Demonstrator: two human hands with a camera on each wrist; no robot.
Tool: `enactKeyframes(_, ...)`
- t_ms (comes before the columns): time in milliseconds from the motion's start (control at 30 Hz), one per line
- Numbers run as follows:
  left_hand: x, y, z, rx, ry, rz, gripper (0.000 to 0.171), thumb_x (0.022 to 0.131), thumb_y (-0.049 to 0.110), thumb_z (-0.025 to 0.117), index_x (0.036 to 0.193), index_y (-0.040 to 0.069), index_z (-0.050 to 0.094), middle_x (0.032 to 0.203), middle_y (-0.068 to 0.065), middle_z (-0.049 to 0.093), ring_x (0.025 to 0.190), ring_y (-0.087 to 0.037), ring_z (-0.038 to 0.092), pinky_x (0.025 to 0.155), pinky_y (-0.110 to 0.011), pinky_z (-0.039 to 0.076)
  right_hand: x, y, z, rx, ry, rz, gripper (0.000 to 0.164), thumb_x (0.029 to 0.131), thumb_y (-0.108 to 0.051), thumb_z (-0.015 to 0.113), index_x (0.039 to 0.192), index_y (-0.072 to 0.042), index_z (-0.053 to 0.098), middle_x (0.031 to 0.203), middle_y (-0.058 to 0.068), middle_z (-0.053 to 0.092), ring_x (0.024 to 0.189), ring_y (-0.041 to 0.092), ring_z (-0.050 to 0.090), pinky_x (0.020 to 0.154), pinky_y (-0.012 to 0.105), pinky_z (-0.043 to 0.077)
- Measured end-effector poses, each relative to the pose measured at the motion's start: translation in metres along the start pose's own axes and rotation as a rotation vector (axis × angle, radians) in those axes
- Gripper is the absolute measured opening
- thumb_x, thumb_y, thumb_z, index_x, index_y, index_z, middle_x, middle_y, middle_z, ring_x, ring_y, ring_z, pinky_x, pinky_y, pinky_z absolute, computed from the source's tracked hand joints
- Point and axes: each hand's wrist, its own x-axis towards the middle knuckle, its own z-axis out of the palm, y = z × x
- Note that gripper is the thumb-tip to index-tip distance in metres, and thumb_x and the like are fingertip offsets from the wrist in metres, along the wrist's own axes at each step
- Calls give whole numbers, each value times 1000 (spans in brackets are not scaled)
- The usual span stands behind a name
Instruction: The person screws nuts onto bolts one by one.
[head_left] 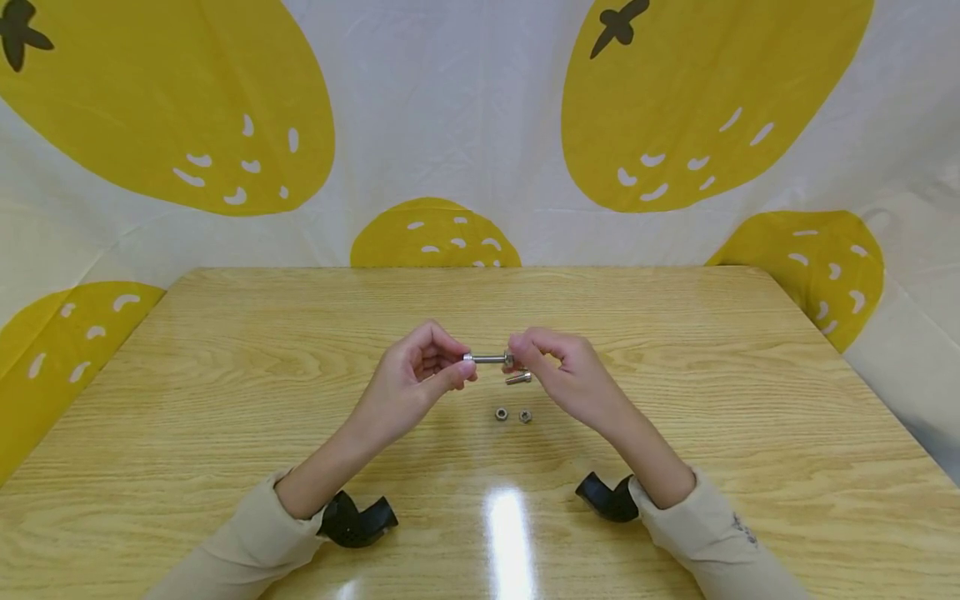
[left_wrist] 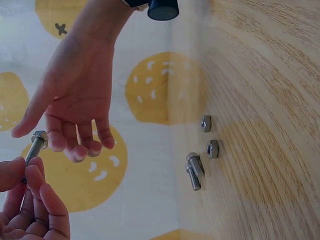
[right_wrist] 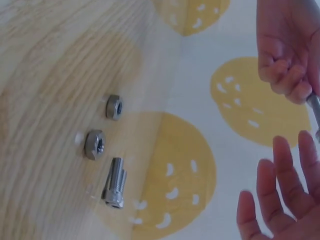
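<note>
My left hand (head_left: 416,375) pinches a metal bolt (head_left: 489,359) near one end between thumb and fingers, holding it above the table. A nut (left_wrist: 39,139) sits on the bolt's other end. Around that end hovers my right hand (head_left: 566,375); in both wrist views its fingers are spread and fairly straight, with the thumb apart from the nut in the left wrist view. Below the hands, two more bolts (right_wrist: 115,182) lie side by side on the table. Near them are two loose hex nuts (head_left: 501,414), one beside the other.
The wooden table (head_left: 300,308) reaches back to a white cloth (head_left: 450,108) printed with yellow fruit shapes. A black curved attachment (head_left: 358,521) sits by the left cuff, and a similar black piece (head_left: 607,497) by the right cuff.
</note>
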Motion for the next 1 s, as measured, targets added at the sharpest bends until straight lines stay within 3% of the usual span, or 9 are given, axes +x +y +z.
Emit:
enactKeyframes(100,0,0,0,6,-1,-2,14,87,1,61,99,-1,54,89,-17,65,74,-18,61,67,-25,53,-1,0,-2,-20,-13,-47,19,90,-26,62,101,-10,62,98,2,65,91,17,59,81,34,50)
enactKeyframes(167,0,0,0,10,-2,-3,14,87,1,61,99,-1,54,89,-17,65,73,-15,60,67,-24,53,-1,0,-3,-13,-22,-95,27,85,-20,69,107,-10,58,103,2,63,93,15,57,82,35,50)
enactKeyframes(367,0,1,0,5,-2,-3,14,87,0,61,99,-2,54,89,-17,65,73,-13,60,67,-25,53,1,1,0,35,-20,-208,28,81,-5,71,104,-7,56,105,3,59,95,15,56,84,38,49)
enactKeyframes(600,0,1,0,8,-1,-1,14,88,1,61,99,-1,54,89,-17,66,73,-16,60,67,-25,53,1,2,1,57,-13,-212,19,84,-5,68,99,-7,58,101,5,60,97,17,55,84,39,48)
enactKeyframes(1000,0,0,0,-2,-4,4,14,88,1,61,99,-2,54,90,-18,66,73,-14,60,67,-25,53,2,6,2,19,0,-167,4,91,-17,61,89,-14,62,96,-3,61,92,13,56,83,33,48)
